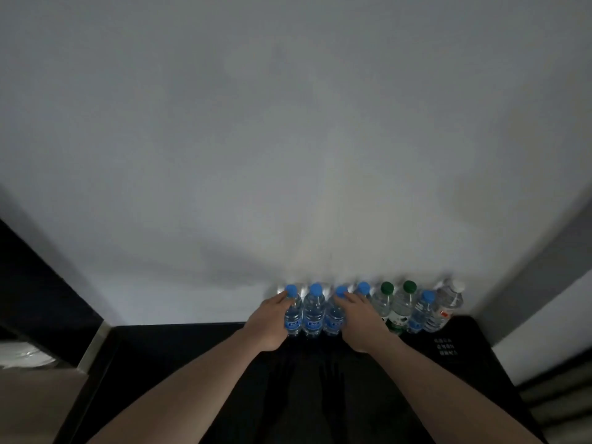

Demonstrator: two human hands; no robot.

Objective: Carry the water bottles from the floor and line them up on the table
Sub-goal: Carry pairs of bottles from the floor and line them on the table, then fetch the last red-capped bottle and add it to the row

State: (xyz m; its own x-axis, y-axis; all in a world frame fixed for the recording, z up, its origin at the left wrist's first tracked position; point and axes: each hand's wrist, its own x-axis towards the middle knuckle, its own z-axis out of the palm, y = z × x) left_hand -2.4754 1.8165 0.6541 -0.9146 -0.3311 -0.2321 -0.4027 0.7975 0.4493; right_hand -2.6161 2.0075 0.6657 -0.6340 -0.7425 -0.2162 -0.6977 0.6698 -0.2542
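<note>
A pale, matte wall (288,123) fills most of the view; below it lies the dark, smooth desk (192,363). Along the desk's far edge stands a row of clear, ribbed plastic water bottles (368,307), upright, long axes vertical, touching side by side, capped blue, green and white. The row lies straight ahead of both hands. The left hand (269,325) curls round the leftmost blue-capped bottle (293,310); the right hand (360,322) pinches the third bottle (334,312) near its cap.
</note>
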